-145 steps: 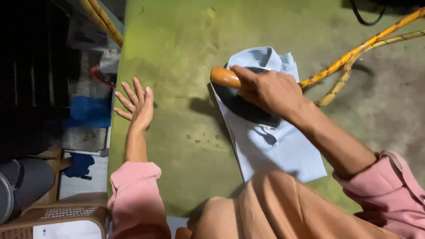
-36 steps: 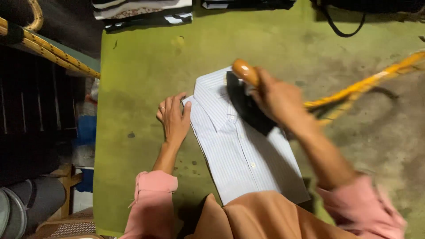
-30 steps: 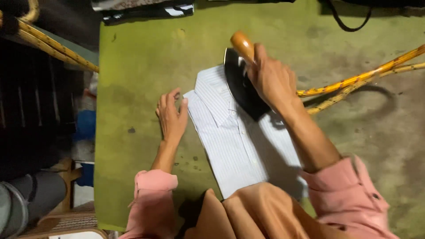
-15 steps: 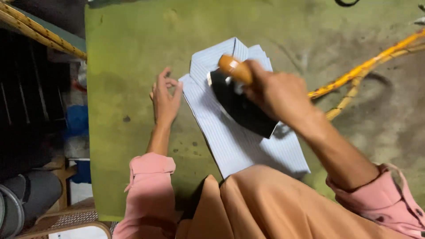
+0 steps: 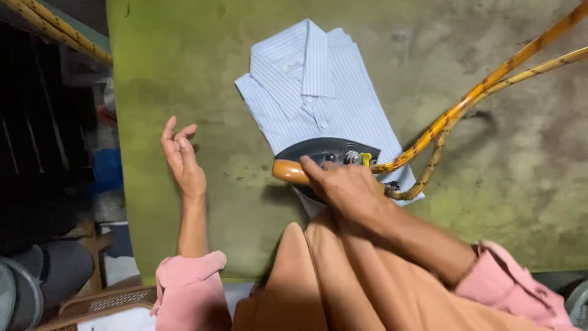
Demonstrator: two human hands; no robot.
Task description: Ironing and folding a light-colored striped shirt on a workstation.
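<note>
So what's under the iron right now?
The iron sits on the near end of the folded striped shirt, which lies on the green table. The right hand grips its wooden handle. The shirt's near part is covered.

The folded shirt [image 5: 318, 92] lies on the tabletop [image 5: 184, 73] toward its far edge. The iron [image 5: 324, 159] sits on the shirt's near end, its cord [image 5: 484, 92] running toward the far right corner.

Light falls from above onto the green surface [image 5: 184, 79], bright at centre; the left edge sinks into darkness. Soft shadows lie beside the hands. Focus is fairly sharp.
</note>
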